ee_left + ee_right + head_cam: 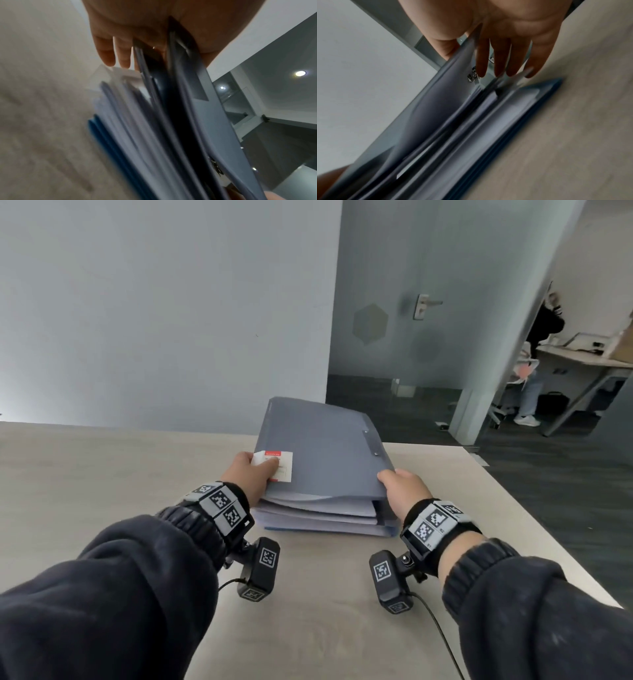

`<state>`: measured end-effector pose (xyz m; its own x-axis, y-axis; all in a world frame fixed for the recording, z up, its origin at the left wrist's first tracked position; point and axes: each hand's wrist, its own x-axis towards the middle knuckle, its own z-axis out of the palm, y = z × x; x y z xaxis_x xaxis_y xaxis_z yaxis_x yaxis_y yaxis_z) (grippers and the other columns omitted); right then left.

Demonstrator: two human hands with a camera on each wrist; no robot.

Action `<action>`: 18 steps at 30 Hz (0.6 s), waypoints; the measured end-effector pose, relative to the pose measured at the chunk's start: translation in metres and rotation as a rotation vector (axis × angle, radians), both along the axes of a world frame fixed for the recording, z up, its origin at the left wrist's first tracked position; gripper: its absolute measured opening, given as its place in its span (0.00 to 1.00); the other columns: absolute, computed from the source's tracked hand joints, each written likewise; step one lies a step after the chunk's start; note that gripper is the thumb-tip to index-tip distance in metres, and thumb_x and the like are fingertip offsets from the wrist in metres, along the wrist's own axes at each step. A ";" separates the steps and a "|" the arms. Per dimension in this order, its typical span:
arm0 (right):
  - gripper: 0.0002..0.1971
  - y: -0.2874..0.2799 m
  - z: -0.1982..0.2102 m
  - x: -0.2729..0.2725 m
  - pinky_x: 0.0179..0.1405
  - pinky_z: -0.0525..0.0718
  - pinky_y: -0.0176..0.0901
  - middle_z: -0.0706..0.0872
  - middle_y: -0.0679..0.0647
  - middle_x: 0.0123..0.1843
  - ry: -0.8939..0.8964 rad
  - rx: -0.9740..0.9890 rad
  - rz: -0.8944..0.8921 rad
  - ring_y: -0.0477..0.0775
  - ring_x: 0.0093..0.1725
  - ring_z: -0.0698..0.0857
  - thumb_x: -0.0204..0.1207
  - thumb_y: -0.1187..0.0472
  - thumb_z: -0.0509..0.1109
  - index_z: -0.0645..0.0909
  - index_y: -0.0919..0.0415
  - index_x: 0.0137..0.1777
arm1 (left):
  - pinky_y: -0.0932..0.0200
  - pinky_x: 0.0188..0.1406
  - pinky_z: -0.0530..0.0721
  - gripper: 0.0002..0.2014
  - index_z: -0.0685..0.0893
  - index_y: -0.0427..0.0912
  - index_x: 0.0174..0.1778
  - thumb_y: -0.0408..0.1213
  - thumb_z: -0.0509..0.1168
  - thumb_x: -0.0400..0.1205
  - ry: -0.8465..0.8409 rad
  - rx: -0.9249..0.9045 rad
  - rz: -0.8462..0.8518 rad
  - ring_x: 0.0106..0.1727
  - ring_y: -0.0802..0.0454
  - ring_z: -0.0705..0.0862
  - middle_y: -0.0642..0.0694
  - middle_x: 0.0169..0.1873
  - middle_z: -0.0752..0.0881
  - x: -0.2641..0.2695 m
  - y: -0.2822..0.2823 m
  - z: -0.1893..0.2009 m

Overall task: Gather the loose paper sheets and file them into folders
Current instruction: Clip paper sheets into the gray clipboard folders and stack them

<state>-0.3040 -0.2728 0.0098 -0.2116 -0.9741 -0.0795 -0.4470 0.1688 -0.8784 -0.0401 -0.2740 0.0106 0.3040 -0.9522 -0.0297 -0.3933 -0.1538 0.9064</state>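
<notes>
2 hands are gripping the folder stack (322, 474) on the table (102, 474): left hand (248, 474) pinching the left edge, right hand (406, 491) clasping the spine corner. Likely heavy, slippery plastic; supporting underneath seems wise.

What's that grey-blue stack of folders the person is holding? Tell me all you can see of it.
The stack of folders looks like thin, matte grey-blue plastic, several lying one on another with pale paper sheets between them. The top cover has a strip with two studs near its right edge and a white label with a red band at its left. It rests on the pale wooden table, its near edge raised slightly. The left hand and right hand grip its near corners, thumbs on top.
</notes>
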 end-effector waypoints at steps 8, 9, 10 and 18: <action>0.24 -0.014 -0.033 -0.004 0.63 0.83 0.52 0.87 0.51 0.61 0.079 0.063 0.069 0.57 0.55 0.86 0.77 0.47 0.70 0.74 0.54 0.71 | 0.41 0.56 0.85 0.38 0.78 0.41 0.68 0.50 0.73 0.61 0.214 0.182 -0.103 0.55 0.33 0.87 0.35 0.56 0.86 -0.009 -0.011 -0.009; 0.21 -0.014 -0.035 -0.005 0.63 0.84 0.53 0.88 0.50 0.59 0.083 0.052 0.077 0.56 0.55 0.87 0.77 0.47 0.71 0.76 0.53 0.67 | 0.42 0.50 0.85 0.35 0.81 0.42 0.61 0.51 0.73 0.57 0.250 0.212 -0.104 0.50 0.34 0.87 0.36 0.52 0.87 -0.008 -0.010 -0.008; 0.20 -0.014 -0.038 -0.006 0.63 0.84 0.52 0.88 0.49 0.57 0.088 0.047 0.082 0.56 0.54 0.88 0.77 0.48 0.72 0.77 0.52 0.66 | 0.45 0.46 0.81 0.30 0.84 0.42 0.55 0.51 0.73 0.57 0.305 0.249 -0.095 0.46 0.36 0.85 0.37 0.47 0.86 -0.007 -0.008 -0.007; 0.35 0.002 -0.046 -0.025 0.64 0.86 0.55 0.91 0.46 0.57 0.008 0.055 0.121 0.52 0.53 0.91 0.53 0.35 0.75 0.77 0.44 0.63 | 0.53 0.45 0.77 0.25 0.91 0.45 0.40 0.51 0.84 0.51 0.545 0.465 -0.209 0.44 0.41 0.83 0.42 0.45 0.87 -0.001 0.013 -0.012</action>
